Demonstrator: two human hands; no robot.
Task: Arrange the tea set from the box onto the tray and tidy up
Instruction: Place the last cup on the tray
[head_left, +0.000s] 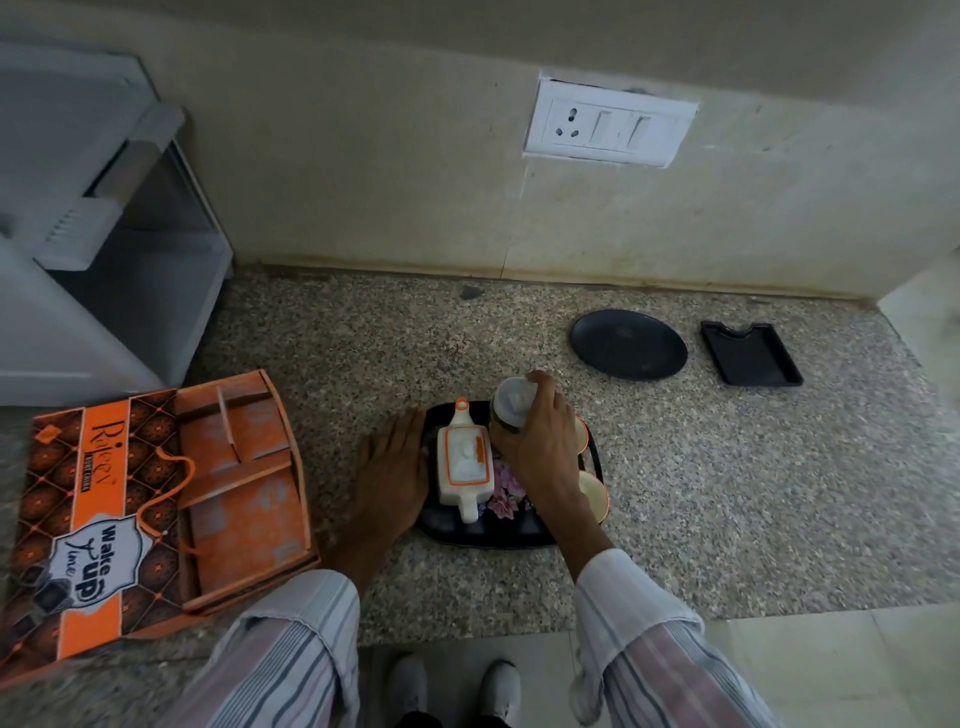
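Head view, centre frame: the right hand grips a lidded jar over the black tray, beside the white teapot; the left hand lies flat, steadying the rim. Lowering straight into the clear corner would avoid knocking the cups. Lower left sits the orange box.

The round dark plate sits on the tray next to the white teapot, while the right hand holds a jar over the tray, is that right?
Not quite. The head view shows the round dark plate lying on the bare counter, behind and to the right of the tray, not on it. The rest holds: the white teapot is on the tray and the right hand holds a jar over it.
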